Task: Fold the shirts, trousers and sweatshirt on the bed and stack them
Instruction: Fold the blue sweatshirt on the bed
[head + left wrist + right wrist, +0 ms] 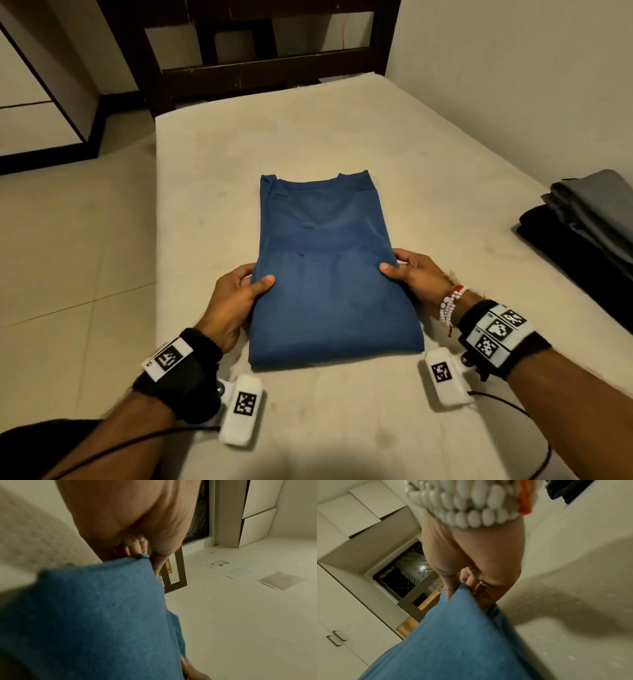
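On the bed [342, 130], seen from the head view, a blue shirt [329, 274] lay folded lengthwise, its collar end pointing toward the headboard [260, 68]. The left hand [236, 298] gripped the shirt's left edge, thumb on top. The right hand [414, 274] gripped the right edge the same way. A stack [589, 222] of folded grey and black clothes sat at the bed's right side, well apart from the shirt.

From the left wrist view, the left hand [137, 524] pinched the shirt [96, 615] edge between thumb and fingers. Papers [240, 573] lay on the floor.

From the right wrist view, the right hand [476, 561] pinched the shirt [457, 635] edge, thumb above and fingers below. A bead bracelet [467, 505] circled the wrist.
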